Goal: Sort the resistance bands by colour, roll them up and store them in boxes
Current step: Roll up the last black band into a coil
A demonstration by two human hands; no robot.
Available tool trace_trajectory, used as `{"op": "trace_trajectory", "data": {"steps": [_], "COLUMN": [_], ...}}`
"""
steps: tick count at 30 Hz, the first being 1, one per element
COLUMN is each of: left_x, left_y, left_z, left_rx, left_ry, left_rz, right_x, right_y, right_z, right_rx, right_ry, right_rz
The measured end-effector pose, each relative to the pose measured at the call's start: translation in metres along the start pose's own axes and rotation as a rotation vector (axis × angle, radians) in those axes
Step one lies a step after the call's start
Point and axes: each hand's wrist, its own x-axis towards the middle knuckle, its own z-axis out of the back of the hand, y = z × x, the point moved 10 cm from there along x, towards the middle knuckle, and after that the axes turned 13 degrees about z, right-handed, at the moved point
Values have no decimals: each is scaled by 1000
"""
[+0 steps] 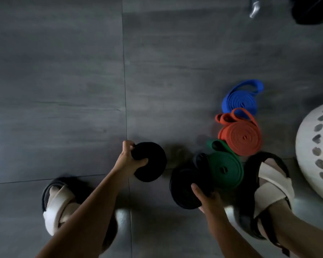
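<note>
Left hand [128, 159] grips black roll [154, 164], face up

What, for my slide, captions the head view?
Left hand grips one black roll, right hand another, beside green, orange, blue rolls.

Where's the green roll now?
Head view, lower right: green roll on the floor, between the orange roll and the black roll the right hand holds.

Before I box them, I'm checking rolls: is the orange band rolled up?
Mostly rolled: the orange band shows a flat spiral coil, but its outer end loops loose.
</note>
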Motion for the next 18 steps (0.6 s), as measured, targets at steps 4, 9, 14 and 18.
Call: {"op": "trace_trajectory", "data": {"steps": [4,9,14,18], "left_x": [18,-18,-44,-46], "left_y": [12,20,41,48], "left_z": [12,23,17,12], "left_rx": [240,290,-202,-269], "left_ry": [-118,-474,-645,-628], "left_rz": [28,62,142,30], "right_x": [1,-2,1,-1], "right_y": [-2,9,10,10], "right_z": [-8,-8,-5,-6], "right_rx": [-137,-251,-265,-246], "right_ry": [62,59,-3,-62], "right_rz": [62,135,165,208]}}
